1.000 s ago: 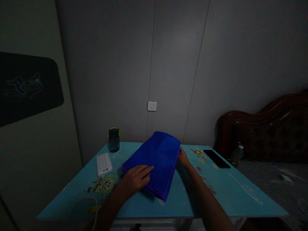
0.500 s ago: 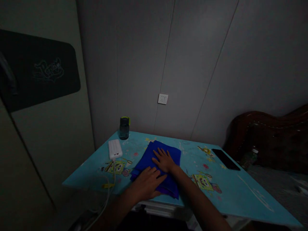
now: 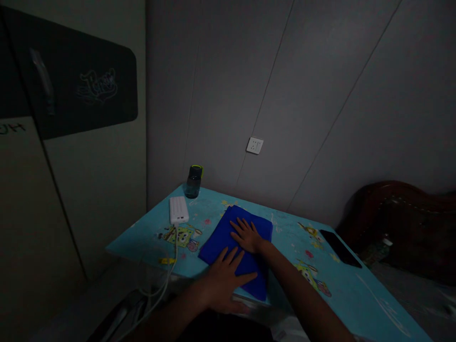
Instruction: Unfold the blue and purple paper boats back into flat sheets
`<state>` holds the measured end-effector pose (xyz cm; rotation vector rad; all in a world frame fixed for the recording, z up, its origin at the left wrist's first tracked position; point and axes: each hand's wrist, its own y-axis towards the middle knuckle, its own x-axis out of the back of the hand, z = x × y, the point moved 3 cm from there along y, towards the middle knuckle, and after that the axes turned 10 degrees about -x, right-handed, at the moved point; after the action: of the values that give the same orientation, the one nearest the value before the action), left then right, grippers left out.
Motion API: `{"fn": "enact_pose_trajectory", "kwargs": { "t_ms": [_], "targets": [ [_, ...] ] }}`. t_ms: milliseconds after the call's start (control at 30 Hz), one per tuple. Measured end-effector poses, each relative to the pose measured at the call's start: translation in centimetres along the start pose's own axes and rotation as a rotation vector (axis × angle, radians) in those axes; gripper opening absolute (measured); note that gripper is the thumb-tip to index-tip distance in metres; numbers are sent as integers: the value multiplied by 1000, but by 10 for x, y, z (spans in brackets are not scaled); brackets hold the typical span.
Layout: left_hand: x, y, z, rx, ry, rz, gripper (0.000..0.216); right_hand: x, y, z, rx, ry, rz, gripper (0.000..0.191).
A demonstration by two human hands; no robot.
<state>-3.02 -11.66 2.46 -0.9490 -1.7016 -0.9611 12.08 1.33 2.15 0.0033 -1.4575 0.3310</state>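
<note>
A folded blue cloth lies on the light-blue, cartoon-printed table, close to its front edge. My right hand rests flat on the middle of the cloth with its fingers spread. Nearer to me, my left hand has its fingers spread too, with the fingertips on the cloth's lower left part and the thumb by the table edge. Neither hand grasps anything. The forearms and hands hide part of the cloth.
Left of the cloth lies a white power bank with a white cable running off the front edge. A dark bottle stands at the back left corner. To the right is a black phone. A wall socket is behind.
My left hand has slid back towards me, its fingers now wider apart. Purple layers that showed under the cloth's edge are now out of sight. The view has turned and tilted slightly.
</note>
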Motion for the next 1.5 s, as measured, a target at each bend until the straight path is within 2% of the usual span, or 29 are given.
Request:
{"fn": "enact_pose_trajectory", "kwargs": {
  "t_ms": [133, 233, 433, 667, 767, 867, 1000, 1133, 1233, 1267, 1367, 1500],
  "targets": [
    [-5, -2, -3, 53, -38, -14, 78, 3, 17, 3, 27, -3, 62, 70],
    [-4, -2, -7, 62, -51, -59, 72, 3, 36, 5, -27, 10, -8, 65],
    [1, -4, -8, 79, -18, -67, 68, -4, 67, -8, -279, -22, -154, 67],
    [-3, -4, -8, 71, -9, -67, 71, -7, 75, -18, -256, 91, -203, 67],
    [1, -6, -11, 79, -58, -70, 71, 2, 66, -26, -185, 208, -247, 64],
    [7, -5, -10, 96, -118, -38, 62, 13, 44, -46, -181, 299, -375, 64],
    [24, 10, 0, 135, -166, -9, 56, 17, 6, -81, -338, 275, -490, 64],
    [55, 41, 18, 115, -201, -114, 57, 10, -27, -94, -421, 213, -409, 68],
    [67, 64, 40, 203, -118, -71, 55, 0, -38, -88, -446, 163, -329, 68],
    [67, 70, 49, 258, -48, -52, 54, -4, -40, -85, -455, 148, -328, 70],
    [58, 79, 78, 436, 205, -134, 57, -13, -42, -78, -488, 133, -384, 72],
    [19, 74, 105, 591, 160, -57, 71, -18, -42, -77, -543, 205, -435, 73]
  ]
}}
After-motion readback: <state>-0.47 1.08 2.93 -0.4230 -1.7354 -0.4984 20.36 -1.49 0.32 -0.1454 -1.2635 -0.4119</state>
